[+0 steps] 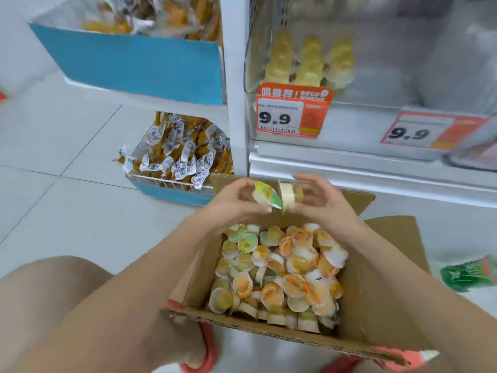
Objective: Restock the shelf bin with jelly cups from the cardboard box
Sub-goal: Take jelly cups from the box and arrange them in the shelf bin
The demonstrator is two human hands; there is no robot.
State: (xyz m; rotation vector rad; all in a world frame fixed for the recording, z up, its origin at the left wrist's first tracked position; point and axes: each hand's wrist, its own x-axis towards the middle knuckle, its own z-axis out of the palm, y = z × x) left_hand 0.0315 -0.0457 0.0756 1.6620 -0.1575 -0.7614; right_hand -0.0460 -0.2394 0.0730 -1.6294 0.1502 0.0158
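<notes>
Floor tiles (67, 146) fill the nine o'clock side, with a bare knee (53, 305) low at seven o'clock. Toward eleven o'clock a blue-fronted bin (139, 65) holds orange packets, and a second one, the lower snack bin (174, 189), sits beneath it, heaped with similar wrapped packets. At centre the left hand (231, 200) curls its fingers round a green-lidded jelly cup (266, 196), and just beside it the right hand (322, 200) grips a pale jelly cup (289, 195); the two cups almost touch, raised above the far edge of the cardboard box (376, 305). That box, at six o'clock, is still thick with loose jelly cups (282, 273). At one o'clock a clear shelf bin (269, 63) shows only a few yellow items behind a 9.9 price tag (291, 114). The step in hand looks like carrying a picked pair up from box to shelf. The next move likely calls for lifting both cups up toward one o'clock, over the bin's front lip, and releasing them inside without knocking the tag. A green wrapper (470, 273) lies at four o'clock.
</notes>
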